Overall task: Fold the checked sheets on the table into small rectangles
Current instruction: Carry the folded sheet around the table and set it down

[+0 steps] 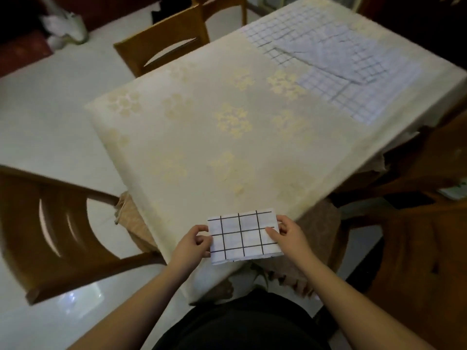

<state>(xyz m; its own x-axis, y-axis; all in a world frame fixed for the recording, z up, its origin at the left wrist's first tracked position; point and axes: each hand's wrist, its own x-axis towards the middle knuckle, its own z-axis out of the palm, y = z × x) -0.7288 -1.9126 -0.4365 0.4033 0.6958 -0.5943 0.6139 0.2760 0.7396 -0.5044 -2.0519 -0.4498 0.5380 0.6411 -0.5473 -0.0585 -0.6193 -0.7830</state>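
Both hands pinch the folded checked sheet (243, 236) between them, left hand (193, 242) and right hand (288, 233) on its short ends, long axis spanning hand to hand; unfolded checked sheets (336, 66) lie far ahead, nearer the right.

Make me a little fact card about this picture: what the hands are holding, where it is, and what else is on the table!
held thing: folded checked sheet, a small rectangle
left hand: grips its left edge
right hand: grips its right edge
where: at the near corner of the table
still to fold: unfolded checked sheets, spread at the far right end
table cover: cream cloth with flower pattern
nearby: wooden chairs
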